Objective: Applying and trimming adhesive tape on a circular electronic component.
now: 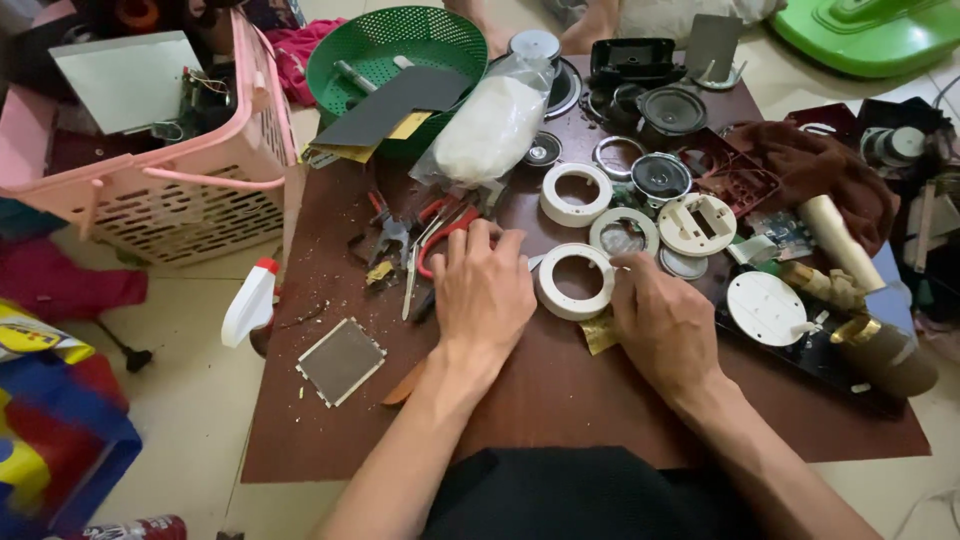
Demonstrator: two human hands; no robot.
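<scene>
My left hand [483, 290] lies palm down on the brown board [560, 400], its fingers over the red-handled pliers [437, 235] and other small tools. My right hand [665, 320] rests to the right, fingertips touching a white plastic ring [575, 281] that lies between the two hands. A scrap of gold foil [600, 333] sticks out under the right hand. Two more white rings [576, 193] [622, 232] lie just beyond. Whether either hand grips anything is hidden by the backs of the hands.
A pink basket [190, 190] stands at the left, a green round basket [395, 45] at the back. A clear bag of white stuff [492, 125], speaker cones [662, 177], a white disc [766, 308], a small mesh square [341, 361] and a white squeeze bottle [249, 303] crowd the board.
</scene>
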